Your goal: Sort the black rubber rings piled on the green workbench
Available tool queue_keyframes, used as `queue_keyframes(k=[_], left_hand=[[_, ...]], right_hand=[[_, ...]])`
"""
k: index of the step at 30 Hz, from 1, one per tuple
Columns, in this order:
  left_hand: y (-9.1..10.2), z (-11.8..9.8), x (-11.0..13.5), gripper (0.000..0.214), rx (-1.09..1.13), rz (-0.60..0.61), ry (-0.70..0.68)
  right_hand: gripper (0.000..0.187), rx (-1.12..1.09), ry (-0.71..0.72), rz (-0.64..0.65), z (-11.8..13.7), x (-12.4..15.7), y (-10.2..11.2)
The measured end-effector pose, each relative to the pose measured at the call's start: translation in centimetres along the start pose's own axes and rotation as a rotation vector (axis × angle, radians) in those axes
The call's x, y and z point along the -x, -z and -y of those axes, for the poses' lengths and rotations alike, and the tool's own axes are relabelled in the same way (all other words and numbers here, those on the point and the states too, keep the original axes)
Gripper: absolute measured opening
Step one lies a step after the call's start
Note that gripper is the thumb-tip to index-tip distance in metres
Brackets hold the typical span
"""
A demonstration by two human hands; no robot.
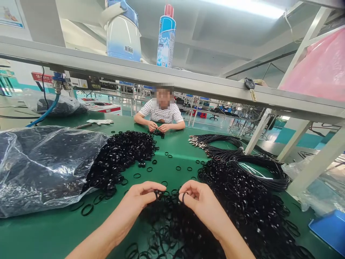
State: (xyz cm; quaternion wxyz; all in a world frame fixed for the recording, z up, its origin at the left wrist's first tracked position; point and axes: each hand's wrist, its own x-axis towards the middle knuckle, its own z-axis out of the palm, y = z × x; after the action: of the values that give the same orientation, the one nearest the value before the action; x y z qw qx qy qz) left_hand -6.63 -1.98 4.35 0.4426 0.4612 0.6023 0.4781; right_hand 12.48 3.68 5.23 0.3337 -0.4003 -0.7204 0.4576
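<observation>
Over a loose heap of black rings (242,201), both of my hands face each other with a small gap between them. My left hand (141,194) is closed, thumb and forefinger together on a black ring (156,195). My right hand (199,198) has its fingers curled in, with another black ring (184,197) at the thumb. Whether that ring is looped round the thumb or only pinched, I cannot tell. More rings lie beneath both hands, dark and partly hidden by them. A second pile of rings (121,151) spills from a clear plastic bag (45,172) at the left.
Coiled black cables (223,144) lie at the right by a shelf post (257,131). A blue bin (330,230) stands at the lower right. Across the green table (172,142) sits a person (161,113) handling rings. A shelf beam (151,72) crosses above, holding a jug and spray can.
</observation>
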Motion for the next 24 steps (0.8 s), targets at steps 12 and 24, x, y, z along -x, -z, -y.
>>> queue_keyframes(k=[12, 24], left_hand=[[-1.0, -1.1, 0.6, 0.013, 0.084, 0.073, 0.019], [-1.9, -0.6, 0.8, 0.022, 0.21, 0.242, 0.051]], right_hand=[[0.013, -0.27, -0.032, 0.092, -0.2, -0.1, -0.7], [0.019, -0.385, -0.05, 0.127, 0.2, 0.1, -0.3]])
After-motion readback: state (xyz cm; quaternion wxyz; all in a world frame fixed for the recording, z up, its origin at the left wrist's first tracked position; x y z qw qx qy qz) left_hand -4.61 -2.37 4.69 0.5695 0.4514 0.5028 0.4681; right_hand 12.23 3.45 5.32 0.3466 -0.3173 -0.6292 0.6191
